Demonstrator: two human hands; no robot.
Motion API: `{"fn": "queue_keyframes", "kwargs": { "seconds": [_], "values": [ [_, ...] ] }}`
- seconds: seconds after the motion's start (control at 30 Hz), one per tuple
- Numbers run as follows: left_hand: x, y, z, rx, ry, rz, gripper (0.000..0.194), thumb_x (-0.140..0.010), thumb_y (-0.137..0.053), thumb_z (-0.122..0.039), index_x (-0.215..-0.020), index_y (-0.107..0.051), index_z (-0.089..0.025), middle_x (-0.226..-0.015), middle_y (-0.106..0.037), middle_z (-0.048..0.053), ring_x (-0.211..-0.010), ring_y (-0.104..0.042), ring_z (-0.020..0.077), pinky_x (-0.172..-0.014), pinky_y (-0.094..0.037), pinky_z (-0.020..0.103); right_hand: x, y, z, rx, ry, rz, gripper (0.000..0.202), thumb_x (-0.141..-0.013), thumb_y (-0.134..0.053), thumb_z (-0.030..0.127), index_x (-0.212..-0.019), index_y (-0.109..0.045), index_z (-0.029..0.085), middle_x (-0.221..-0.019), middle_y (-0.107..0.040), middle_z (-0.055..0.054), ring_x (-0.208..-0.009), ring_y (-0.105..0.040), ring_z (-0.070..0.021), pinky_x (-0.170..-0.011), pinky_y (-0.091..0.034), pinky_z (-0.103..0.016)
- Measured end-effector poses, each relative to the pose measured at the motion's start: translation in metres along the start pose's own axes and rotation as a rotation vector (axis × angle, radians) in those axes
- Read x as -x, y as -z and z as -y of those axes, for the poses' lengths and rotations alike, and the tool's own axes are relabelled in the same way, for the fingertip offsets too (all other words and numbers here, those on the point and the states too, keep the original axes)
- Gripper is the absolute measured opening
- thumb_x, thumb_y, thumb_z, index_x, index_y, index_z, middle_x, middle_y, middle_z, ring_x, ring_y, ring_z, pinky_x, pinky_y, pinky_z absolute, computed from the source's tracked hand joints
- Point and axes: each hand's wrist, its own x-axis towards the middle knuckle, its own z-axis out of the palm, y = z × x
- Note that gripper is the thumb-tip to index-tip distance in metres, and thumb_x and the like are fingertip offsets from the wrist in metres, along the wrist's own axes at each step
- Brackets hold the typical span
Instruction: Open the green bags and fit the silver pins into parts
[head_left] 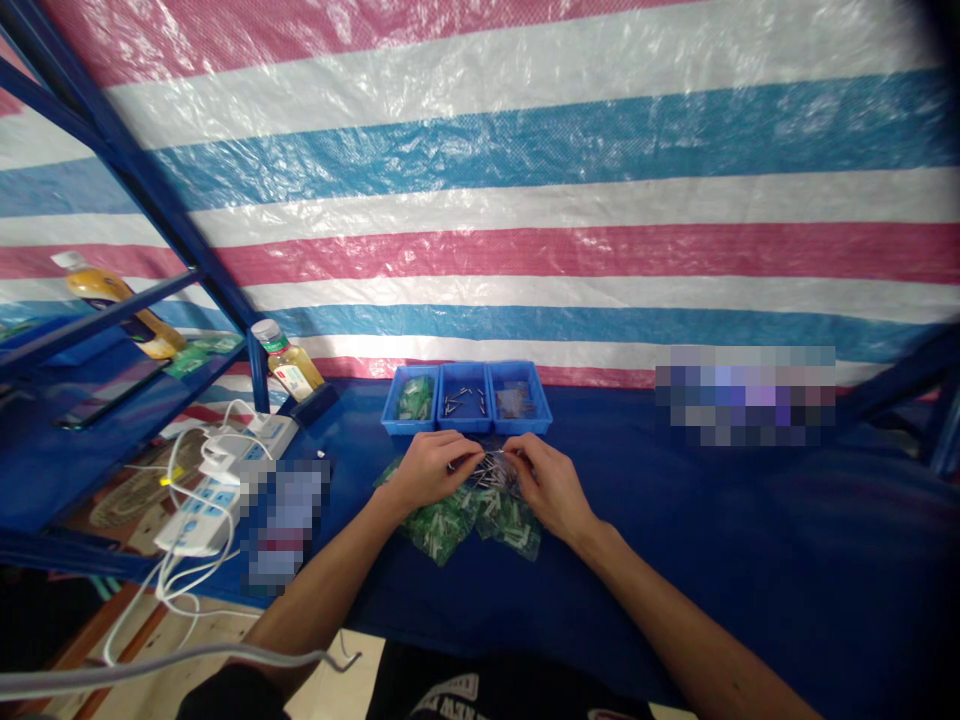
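Observation:
My left hand point(439, 468) is closed in a pinch over the blue tabletop, thumb and fingertips together. Opposite it, my right hand point(551, 485) also pinches, its fingertips a short gap from the left ones. Whatever sits in either pinch is too small to name. Below and between the hands lies a pile of thin metal screw-like pieces point(491, 470). Green-tinted plastic packets point(442, 525) with pale strips inside lie under my wrists. Just beyond stand three blue bins: the left holds green packets point(415, 398), the middle bin point(463, 425) a few metal pieces, the right clear packets point(514, 402).
At left, a white power strip point(191, 520) trails tangled white cables near a blurred-out object point(289, 520). A bottle of yellow liquid point(292, 365) leans by the blue rack post point(259, 375). Another blurred patch point(750, 395) lies at back right, before a striped tarp point(562, 250).

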Motion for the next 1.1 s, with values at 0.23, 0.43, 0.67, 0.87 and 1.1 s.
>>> {"fn": "queue_keyframes", "kwargs": {
  "seconds": [0.23,0.43,0.67,0.87,1.1],
  "values": [
    [0.002,-0.001,0.001,-0.004,-0.005,0.003,0.016,-0.100,-0.059,-0.025,-0.098,-0.071,-0.015,-0.082,-0.073,0.007,-0.071,-0.066,0.0139,-0.067,-0.052,0.025,0.000,0.001,0.000,0.001,-0.020,0.000,0.015,-0.105,-0.046,0.024,-0.101,-0.060,0.024,-0.091,-0.068,-0.003,-0.082,-0.065,-0.0205,-0.079,-0.049,-0.032],
    [0.002,-0.002,0.002,-0.003,-0.017,0.003,0.015,-0.100,-0.059,-0.024,-0.098,-0.071,-0.015,-0.083,-0.073,0.007,-0.073,-0.067,0.0141,-0.068,-0.053,0.025,0.000,0.000,-0.002,0.015,-0.018,-0.002,0.017,-0.106,-0.045,0.027,-0.100,-0.061,0.024,-0.090,-0.069,-0.003,-0.081,-0.065,-0.0208,-0.078,-0.049,-0.032],
    [0.000,0.000,-0.001,0.006,-0.037,0.015,0.014,-0.099,-0.059,-0.023,-0.096,-0.071,-0.015,-0.083,-0.074,0.007,-0.073,-0.067,0.0141,-0.071,-0.054,0.027,0.001,-0.001,-0.002,0.032,-0.038,0.030,0.023,-0.107,-0.041,0.029,-0.093,-0.059,0.023,-0.084,-0.067,-0.003,-0.076,-0.063,-0.0199,-0.073,-0.047,-0.030],
    [-0.002,0.001,-0.006,0.024,-0.055,0.025,0.014,-0.099,-0.059,-0.023,-0.095,-0.071,-0.015,-0.082,-0.073,0.006,-0.073,-0.068,0.0136,-0.070,-0.054,0.025,0.002,-0.001,-0.002,0.046,-0.048,0.059,0.031,-0.109,-0.039,0.033,-0.084,-0.054,0.023,-0.075,-0.061,-0.001,-0.068,-0.059,-0.0178,-0.068,-0.043,-0.029],
    [-0.006,0.003,-0.012,0.054,-0.054,0.028,0.012,-0.098,-0.059,-0.021,-0.096,-0.071,-0.016,-0.086,-0.073,0.007,-0.079,-0.068,0.0157,-0.075,-0.055,0.028,0.003,-0.004,0.000,0.018,0.021,0.114,0.034,-0.109,-0.039,0.036,-0.082,-0.053,0.023,-0.074,-0.061,0.000,-0.067,-0.059,-0.0173,-0.066,-0.041,-0.028]
  ]
}}
